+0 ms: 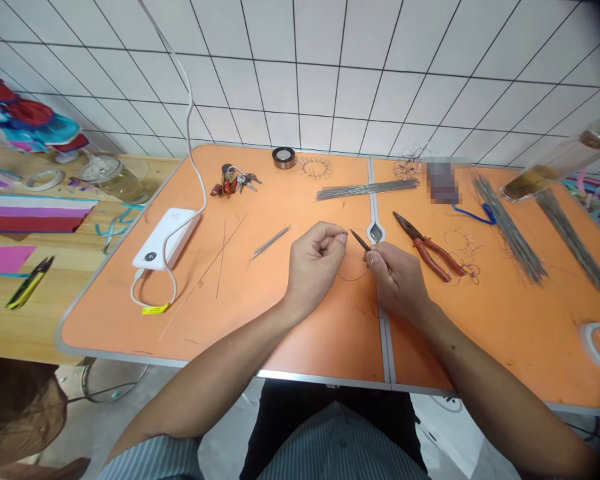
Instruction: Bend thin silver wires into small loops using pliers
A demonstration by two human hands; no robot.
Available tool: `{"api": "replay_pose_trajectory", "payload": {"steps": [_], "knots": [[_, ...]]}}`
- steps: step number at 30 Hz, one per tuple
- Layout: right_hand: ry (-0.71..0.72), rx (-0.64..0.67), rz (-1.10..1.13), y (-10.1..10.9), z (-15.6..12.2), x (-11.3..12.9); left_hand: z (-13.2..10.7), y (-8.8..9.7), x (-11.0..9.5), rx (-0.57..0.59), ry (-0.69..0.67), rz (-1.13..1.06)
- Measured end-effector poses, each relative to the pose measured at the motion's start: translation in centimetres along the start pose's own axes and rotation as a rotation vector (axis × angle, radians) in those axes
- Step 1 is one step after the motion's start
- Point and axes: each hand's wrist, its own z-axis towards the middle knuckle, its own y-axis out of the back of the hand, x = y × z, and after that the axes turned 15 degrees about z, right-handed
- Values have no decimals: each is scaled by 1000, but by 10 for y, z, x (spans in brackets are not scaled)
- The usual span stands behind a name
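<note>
Over the middle of the orange table (325,347), my left hand (314,259) is closed, pinching the end of a thin wire (353,279) between thumb and fingertips. The wire bends into a rough loop between my hands. My right hand (401,275) is wrapped around a slim dark tool with a pointed tip (359,239); most of it is hidden in the fist, so its kind is unclear. Its tip points at the left fingertips, close to the wire. Red-handled pliers (427,245) lie right of my right hand. Left of my left hand rest a few short wires (271,243).
A bundle of straight wires (367,189) lies behind my hands, with more bundles (510,230) to the right. A white power bank (166,239) with a cable, keys (237,181) and a tape roll (283,157) are around. A bottle (555,163) and cutter (30,283) sit at the sides.
</note>
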Motion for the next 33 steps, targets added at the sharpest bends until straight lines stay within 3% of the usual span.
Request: {"api": "replay_pose_trajectory", "payload": {"steps": [7, 13, 18, 25, 33], "knots": [[-193, 20, 227, 9, 4, 1, 3, 6, 3, -33, -138, 125], [-256, 42, 329, 13, 6, 3, 8, 11, 2, -20, -241, 139], [-362, 2, 578, 12, 6, 9, 6, 12, 3, -47, -334, 219], [-336, -20, 653, 9, 7, 31, -3, 9, 7, -40, -450, 336], [-238, -107, 565, 10, 6, 35, -3, 6, 1, 27, -466, 247]]}}
